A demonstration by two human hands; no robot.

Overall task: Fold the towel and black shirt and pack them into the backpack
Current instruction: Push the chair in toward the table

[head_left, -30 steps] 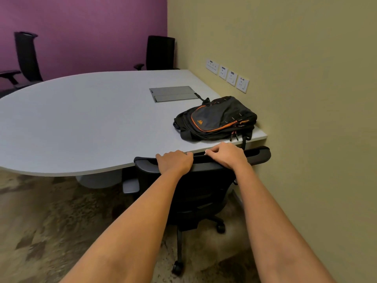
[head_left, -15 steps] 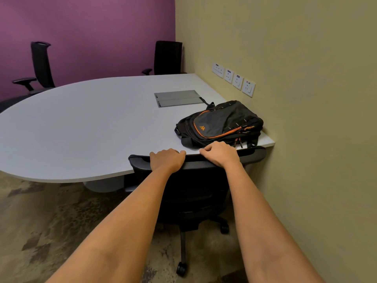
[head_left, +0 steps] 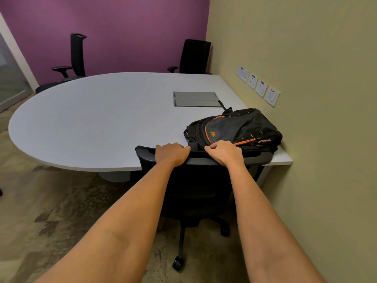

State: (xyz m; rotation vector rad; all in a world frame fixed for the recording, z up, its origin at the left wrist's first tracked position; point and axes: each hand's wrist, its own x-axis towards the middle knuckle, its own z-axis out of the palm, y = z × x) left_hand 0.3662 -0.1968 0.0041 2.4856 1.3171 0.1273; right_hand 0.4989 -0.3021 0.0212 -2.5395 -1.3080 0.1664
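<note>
Left hand [head_left: 171, 153] and right hand [head_left: 225, 152] are both curled over the top rail of a black office chair [head_left: 201, 180], gripping it, knuckles up. The chair back is pushed in against the near edge of the grey table [head_left: 98, 123]. The tabletop is matte, smooth, rounded on the left, squared at the wall side. The black backpack [head_left: 234, 128] with orange piping is lying flat at the table's near right corner, just beyond the hands, close to the beige wall [head_left: 306, 58]. A flush metal cable hatch [head_left: 195, 99] is set behind the backpack. Most of the tabletop left of the backpack is bare. Wall sockets [head_left: 258, 85] are seen above. Mottled carpet [head_left: 40, 211] is open at left. Towel and shirt are not seen.
</note>
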